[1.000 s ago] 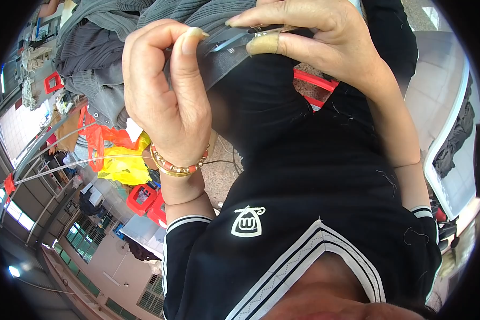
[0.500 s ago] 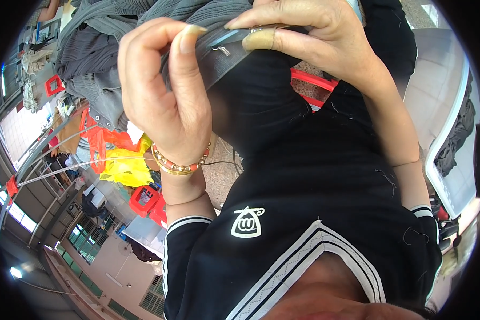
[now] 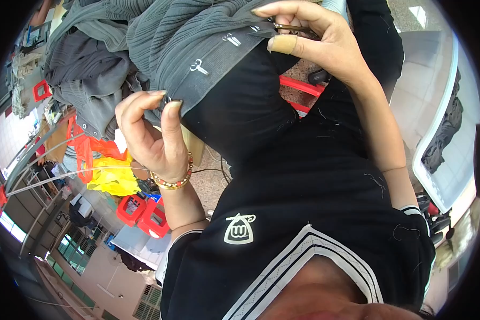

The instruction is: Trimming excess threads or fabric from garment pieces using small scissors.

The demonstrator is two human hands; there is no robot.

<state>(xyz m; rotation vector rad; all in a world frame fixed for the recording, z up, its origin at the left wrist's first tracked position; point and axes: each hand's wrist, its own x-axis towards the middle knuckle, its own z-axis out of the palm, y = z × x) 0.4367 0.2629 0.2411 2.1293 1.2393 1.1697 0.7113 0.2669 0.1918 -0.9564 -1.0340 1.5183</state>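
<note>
Across my lap lies a grey ribbed garment (image 3: 160,40) with a smooth band (image 3: 213,58) along its edge. Several silvery hook-shaped fasteners (image 3: 199,66) sit in a row on that band. My left hand (image 3: 154,136) pinches the near left end of the band between thumb and forefinger, with a small dark metal piece showing at the fingertips. At the band's far end, my right hand (image 3: 322,40) holds dark metal thread snips (image 3: 290,27), their blades over the cloth by the farthest fastener. Tan tape wraps the right thumb.
More grey garments (image 3: 90,69) are heaped at the far left. Yellow (image 3: 114,176) and red plastic bags hang below them, near red stools (image 3: 154,218). A pale plastic bin (image 3: 437,122) with dark cloth stands at the right. Between my legs shows a red frame (image 3: 301,88).
My left hand has moved nearer and down to the band's end. The band now lies stretched out with several fasteners showing. The snips in my right hand have come into clearer view.
</note>
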